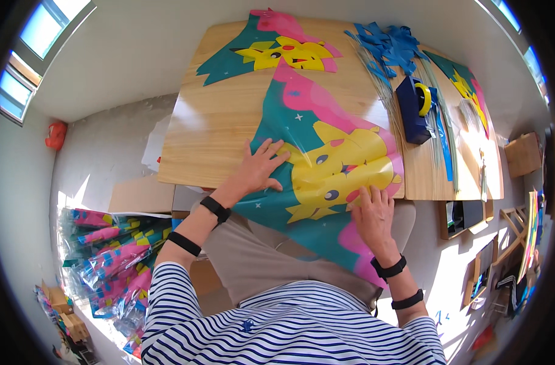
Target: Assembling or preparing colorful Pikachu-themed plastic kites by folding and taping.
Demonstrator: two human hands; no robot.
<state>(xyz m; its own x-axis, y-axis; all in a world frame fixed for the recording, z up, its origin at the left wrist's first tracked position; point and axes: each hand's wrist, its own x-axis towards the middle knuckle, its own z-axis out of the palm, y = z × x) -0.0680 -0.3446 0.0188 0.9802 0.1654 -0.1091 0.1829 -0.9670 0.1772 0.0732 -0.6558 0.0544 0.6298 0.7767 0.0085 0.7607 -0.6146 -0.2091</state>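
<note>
A thin, glossy kite sail (326,137) printed in teal and pink with a yellow cartoon animal spreads over the table's near edge. Its lower part hangs over my lap, and soft ripples run through the middle. My left hand (262,167) rests on the teal part with fingers spread, holding nothing. On the right side of the sail, near the table edge, my right hand (376,222) lies with slightly bent fingers on the yellow and pink print. A second sail (283,52) of the same print lies flat behind it, touching its far tip.
On the wooden table (210,134) stand a dark blue tape dispenser (413,112) with a yellow-cored roll, blue strips (387,48) and thin rods (381,85). Another sail (463,88) lies far right. Wrapped colourful bundles (116,261) fill the floor at left, beside a cardboard box (142,193).
</note>
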